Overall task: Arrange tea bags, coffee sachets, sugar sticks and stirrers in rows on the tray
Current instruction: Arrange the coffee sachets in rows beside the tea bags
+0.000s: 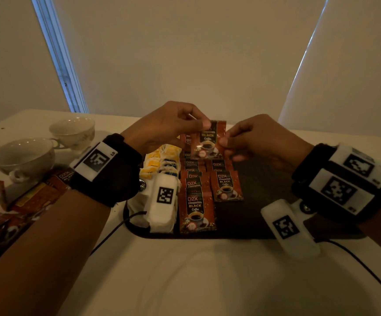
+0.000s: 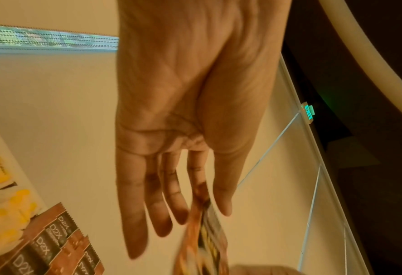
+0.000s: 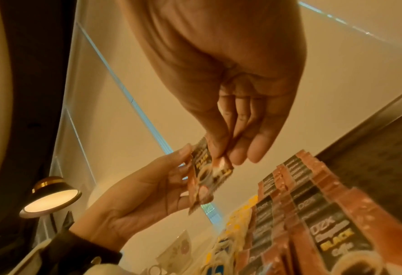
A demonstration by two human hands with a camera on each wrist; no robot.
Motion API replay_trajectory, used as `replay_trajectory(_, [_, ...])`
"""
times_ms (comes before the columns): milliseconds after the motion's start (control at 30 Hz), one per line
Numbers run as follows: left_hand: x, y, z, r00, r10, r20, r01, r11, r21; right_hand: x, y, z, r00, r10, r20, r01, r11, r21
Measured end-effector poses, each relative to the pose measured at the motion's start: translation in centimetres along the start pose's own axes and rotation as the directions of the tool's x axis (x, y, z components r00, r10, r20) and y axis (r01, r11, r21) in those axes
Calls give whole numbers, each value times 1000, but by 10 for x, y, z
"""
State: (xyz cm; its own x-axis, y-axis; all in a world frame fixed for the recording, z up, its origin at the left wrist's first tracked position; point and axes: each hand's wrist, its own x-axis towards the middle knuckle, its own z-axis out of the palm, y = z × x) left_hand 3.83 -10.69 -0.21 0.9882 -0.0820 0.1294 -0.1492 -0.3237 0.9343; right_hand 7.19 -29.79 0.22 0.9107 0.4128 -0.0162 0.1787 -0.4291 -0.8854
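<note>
A coffee sachet (image 1: 208, 139) is held upright above the far part of the tray (image 1: 260, 197), at the centre of the head view. Its upper left corner is pinched by the left hand (image 1: 162, 126) between thumb and forefinger; its right edge is pinched by the right hand (image 1: 262, 140) between thumb and fingertips. In the left wrist view the left hand's other fingers (image 2: 152, 204) are seen stretched out and loose, with the sachet (image 2: 207, 241) blurred at the bottom edge. In the right wrist view both hands are seen on the sachet (image 3: 204, 178).

On the tray, below the held sachet, more sachets (image 1: 196, 208) are laid in two overlapping columns, labels up. To their left a column of tea bags (image 1: 155, 163) with yellow and blue tags is laid, partly hidden behind a wrist camera. The right part of the tray is seen dark and bare.

At the left of the head view two cups (image 1: 23, 156) stand on the counter (image 1: 185, 281), and below them loose sachets (image 1: 37, 195) lie in a heap.
</note>
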Motion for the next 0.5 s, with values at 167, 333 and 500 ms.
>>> replay_trajectory(167, [2,-2,-6,997,-3,-76,0,999,-40,-4,17,-23,952,287,108,-253,934,-253])
replay_trajectory(333, [1,-3,-6,998,6,-65,-7,1000,-10,-7,29,-20,852,494,174,-369,802,-470])
replay_trajectory(500, [2,-3,-7,998,9,-65,-8,1000,7,-2,32,-9,847,497,188,-343,782,-520])
